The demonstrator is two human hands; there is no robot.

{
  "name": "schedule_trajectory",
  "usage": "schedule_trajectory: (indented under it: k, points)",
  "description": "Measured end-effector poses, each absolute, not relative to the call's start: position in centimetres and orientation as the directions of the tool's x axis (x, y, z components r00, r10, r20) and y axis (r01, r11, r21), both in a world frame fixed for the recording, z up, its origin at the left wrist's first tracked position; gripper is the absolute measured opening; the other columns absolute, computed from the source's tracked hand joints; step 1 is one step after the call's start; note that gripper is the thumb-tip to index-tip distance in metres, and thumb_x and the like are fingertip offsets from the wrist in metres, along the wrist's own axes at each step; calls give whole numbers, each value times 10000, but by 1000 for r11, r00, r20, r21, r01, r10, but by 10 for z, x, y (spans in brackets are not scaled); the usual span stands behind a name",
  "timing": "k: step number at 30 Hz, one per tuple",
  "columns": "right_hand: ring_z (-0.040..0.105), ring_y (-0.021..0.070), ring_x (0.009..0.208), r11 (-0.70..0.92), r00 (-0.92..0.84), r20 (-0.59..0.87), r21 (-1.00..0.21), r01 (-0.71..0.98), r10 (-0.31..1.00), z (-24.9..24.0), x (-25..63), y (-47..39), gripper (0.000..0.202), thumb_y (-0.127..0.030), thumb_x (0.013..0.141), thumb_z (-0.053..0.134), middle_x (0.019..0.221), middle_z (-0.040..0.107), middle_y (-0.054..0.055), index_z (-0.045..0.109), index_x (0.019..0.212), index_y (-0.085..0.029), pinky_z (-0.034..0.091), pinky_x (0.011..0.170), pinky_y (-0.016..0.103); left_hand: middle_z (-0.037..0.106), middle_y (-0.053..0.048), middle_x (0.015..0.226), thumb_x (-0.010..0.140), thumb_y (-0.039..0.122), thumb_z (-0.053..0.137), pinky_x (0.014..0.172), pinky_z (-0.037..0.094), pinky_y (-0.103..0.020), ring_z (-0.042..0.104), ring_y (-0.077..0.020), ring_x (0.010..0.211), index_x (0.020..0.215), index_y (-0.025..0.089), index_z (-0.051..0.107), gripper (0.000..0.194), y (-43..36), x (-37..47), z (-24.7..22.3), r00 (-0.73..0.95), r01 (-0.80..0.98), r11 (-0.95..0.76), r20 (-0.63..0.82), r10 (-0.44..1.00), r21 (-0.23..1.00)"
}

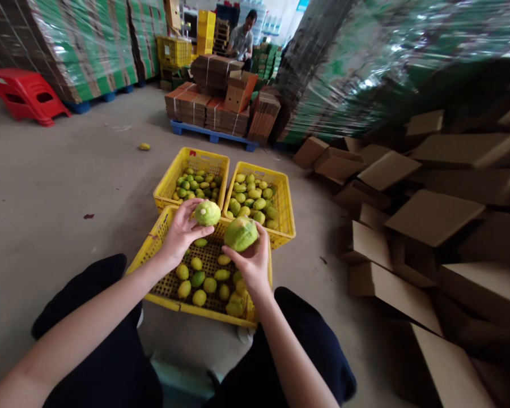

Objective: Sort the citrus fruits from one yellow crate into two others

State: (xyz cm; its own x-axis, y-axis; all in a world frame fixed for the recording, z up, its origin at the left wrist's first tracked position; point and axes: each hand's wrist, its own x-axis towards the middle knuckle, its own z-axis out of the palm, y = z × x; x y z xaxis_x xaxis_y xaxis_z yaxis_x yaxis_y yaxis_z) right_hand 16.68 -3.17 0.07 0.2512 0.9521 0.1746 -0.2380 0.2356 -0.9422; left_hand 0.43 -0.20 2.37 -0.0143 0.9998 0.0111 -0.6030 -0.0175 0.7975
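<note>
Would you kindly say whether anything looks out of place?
Yes: a yellow fruit lies loose on the floor left of the far crates, though other fruit is crated or held; at right, cartons lie jumbled, unstacked.

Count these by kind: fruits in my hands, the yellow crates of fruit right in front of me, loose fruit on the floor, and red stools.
Held fruits: 2
Yellow crates: 3
Loose fruit: 1
Red stool: 1
Total: 7

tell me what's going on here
A person's left grip holds a pale green lemon and the right grip a greener lemon, both held up over the front yellow crate. More lemons lie in that crate and in two yellow crates beyond it. Behind stacked cardboard is another person.
</note>
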Motion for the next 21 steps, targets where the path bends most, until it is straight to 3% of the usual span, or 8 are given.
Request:
schedule_trajectory:
  k: [6,10,14,21]
  points:
    - [566,251,1211,253,223,200,-935,-247,954,-1,164,-31,760,-65,563,833,1302,576,20,553,1216,-336,450,1092,477,680,-11,1169,586,-14,813,950,504,-266,655,-183,1064,1061,254,691,558,-1,2,19,69,-585,46,-8,998,810]
    - [612,236,1141,210,201,151,-927,-312,968,3,170,-31,800,-71,563,833,1244,627,12,532,1252,-344,509,1028,456,687,-41,1193,604,40,836,956,512,-287,654,-213,1094,1089,231,704,537,-1,1,17,165,-534,108,-22,986,838]
    - [647,232,1045,162,238,75,-914,-371,968,4,173,-30,684,-66,520,849,1084,682,2,572,1097,-305,574,916,420,721,-68,1041,665,132,836,922,534,-339,678,-226,1014,1072,195,683,439,3,0,14,217,-541,201,-95,971,817]
    - [682,172,915,133,198,55,-906,-403,979,3,174,-30,576,-62,537,857,959,700,-43,532,951,-294,586,853,337,724,-44,958,725,77,765,884,555,-320,698,-179,905,988,193,645,311,8,-4,14,199,-643,239,-143,970,728]
